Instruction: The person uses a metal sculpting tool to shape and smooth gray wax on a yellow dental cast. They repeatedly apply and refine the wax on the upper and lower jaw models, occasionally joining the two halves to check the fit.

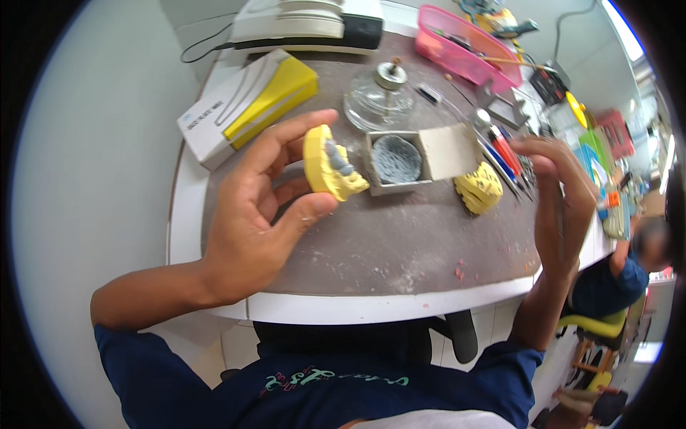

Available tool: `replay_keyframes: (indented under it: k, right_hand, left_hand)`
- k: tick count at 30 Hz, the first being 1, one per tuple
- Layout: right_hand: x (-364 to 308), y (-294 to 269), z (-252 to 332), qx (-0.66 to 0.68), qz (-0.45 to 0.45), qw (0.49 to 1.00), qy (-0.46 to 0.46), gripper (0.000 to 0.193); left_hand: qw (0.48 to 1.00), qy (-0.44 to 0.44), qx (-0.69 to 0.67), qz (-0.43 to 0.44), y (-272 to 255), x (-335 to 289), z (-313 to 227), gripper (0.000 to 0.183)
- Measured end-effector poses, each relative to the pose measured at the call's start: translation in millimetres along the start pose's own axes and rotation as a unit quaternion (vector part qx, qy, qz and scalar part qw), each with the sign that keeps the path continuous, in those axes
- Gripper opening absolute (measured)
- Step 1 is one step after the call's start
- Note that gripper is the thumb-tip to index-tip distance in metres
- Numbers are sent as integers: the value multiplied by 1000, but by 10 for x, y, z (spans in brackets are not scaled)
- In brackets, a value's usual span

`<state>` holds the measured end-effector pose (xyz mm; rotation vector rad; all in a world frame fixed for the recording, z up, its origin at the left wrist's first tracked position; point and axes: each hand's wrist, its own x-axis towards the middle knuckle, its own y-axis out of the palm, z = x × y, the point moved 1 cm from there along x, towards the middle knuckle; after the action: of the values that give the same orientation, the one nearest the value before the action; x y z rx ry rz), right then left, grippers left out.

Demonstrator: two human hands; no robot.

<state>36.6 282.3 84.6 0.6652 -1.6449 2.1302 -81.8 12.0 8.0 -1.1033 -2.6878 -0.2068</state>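
My left hand (254,204) grips a yellow dental model (314,163) by its base between thumb and fingers, above the bench. Grey wax (338,159) covers some of its teeth. My right hand (564,168) is raised at the right, beside the row of hand tools. Its fingers are bent in, and a thin greyish shape runs along the palm and wrist; what it is cannot be made out. Between the hands sits an opened small cardboard box (383,190) with a round grey wax block (397,159) inside. A second yellow dental model (479,188) lies right of it.
A glass spirit burner (379,96) stands behind the wax box. A white and yellow carton (246,107) lies at the left, near a white machine (307,32). Pens and slim tools (507,161) lie at right, below a pink basket (464,50). Another person (614,282) sits far right.
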Motion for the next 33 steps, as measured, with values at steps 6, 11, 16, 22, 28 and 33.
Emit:
replay_keyframes:
  k: [6, 11, 16, 22, 28, 33]
  right_hand:
    - [-238, 109, -89, -20, 193, 980, 48, 52]
    - [-323, 92, -100, -1, 170, 982, 82, 65]
    - [-452, 132, -21, 221, 38, 959, 176, 73]
    - [-580, 269, 196, 417, 12, 892, 177, 77]
    - [-621, 337, 373, 604, 75, 761, 223, 76]
    - [-599, 329, 463, 543, 82, 816, 182, 74]
  left_hand:
    - [997, -9, -1, 71, 40, -46, -32, 69]
    - [981, -136, -118, 72, 108, -97, -199, 61]
    - [969, -211, -128, 17, 206, -345, -404, 62]
    - [973, -92, -207, -41, 548, -583, -224, 66]
    - [964, -1, -262, -40, 754, -533, -30, 69]
    - [938, -17, -346, 10, 783, -554, -94, 69]
